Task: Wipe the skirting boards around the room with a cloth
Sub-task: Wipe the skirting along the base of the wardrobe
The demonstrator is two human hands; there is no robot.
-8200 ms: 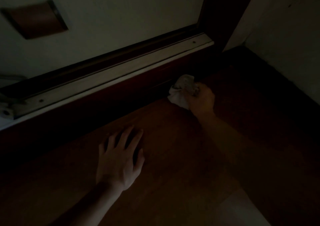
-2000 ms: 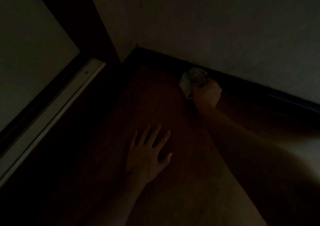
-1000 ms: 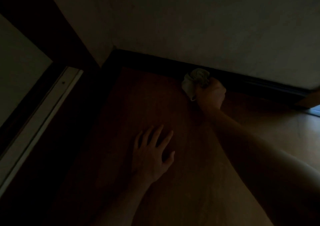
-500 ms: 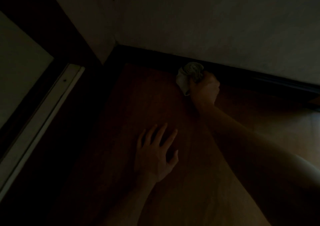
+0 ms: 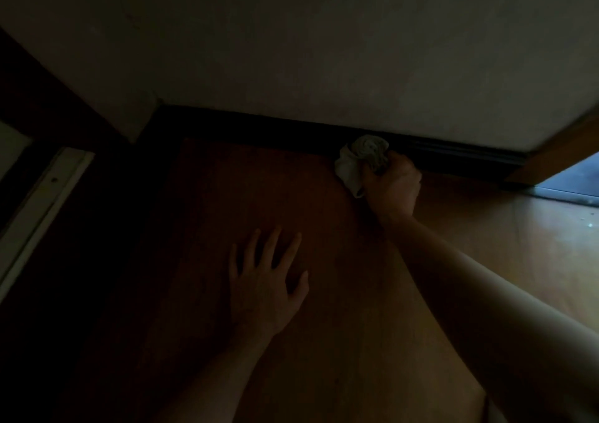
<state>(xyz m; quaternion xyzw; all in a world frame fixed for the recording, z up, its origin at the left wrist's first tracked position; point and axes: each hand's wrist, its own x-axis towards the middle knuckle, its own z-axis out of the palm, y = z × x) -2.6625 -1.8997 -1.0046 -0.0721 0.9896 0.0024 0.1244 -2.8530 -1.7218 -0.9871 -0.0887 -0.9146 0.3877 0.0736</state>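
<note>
A: The room is dark. What is on the wooden floor?
B: The left hand, flat, fingers spread. The right hand squeezes the cloth against the skirting board.
A: What changes?
B: The cloth is now further from the corner. More board is wiped. No words to read.

The cloth, in the right hand, touches the skirting board. The left hand rests on the floor, well before the skirting board. The wall rises above it.
</note>
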